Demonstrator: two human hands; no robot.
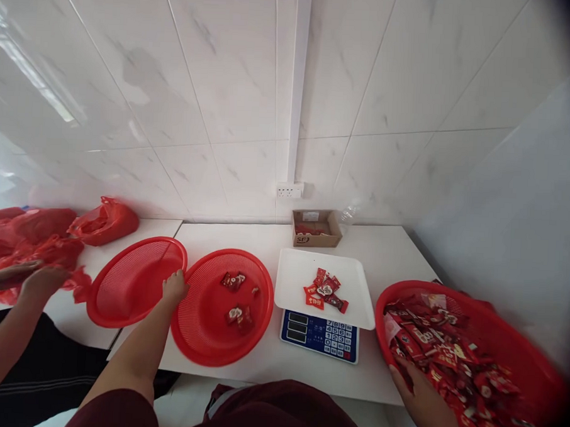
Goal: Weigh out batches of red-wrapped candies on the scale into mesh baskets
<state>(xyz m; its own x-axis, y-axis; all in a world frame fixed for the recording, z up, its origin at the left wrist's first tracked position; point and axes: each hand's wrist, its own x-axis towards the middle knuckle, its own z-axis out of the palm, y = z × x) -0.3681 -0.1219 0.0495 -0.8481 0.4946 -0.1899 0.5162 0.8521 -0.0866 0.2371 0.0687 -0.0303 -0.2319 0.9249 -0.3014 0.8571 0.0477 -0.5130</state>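
Observation:
My left hand (175,288) is closed where the rims of two red plastic baskets meet; it seems to grip the tilted left basket (136,251), whose inside looks bare. Right beside it sits the middle red basket (190,322), with a few wrapped sweets (239,315) in it. At the right, my right hand (414,389) grips the near rim of a large red basket (498,317) heaped with red-wrapped sweets (453,353); its fingers are partly hidden. Between the baskets stands a blue and white digital scale (317,334), with several wrapped sweets (326,289) on its white pan (291,277).
Behind the scale is a cardboard box (316,239) with red packets inside, next to a clear plastic item (348,214). Red plastic bags (107,221) lie at the far left, where another person's hands (43,281) work. A tiled wall with a socket (290,190) bounds the table.

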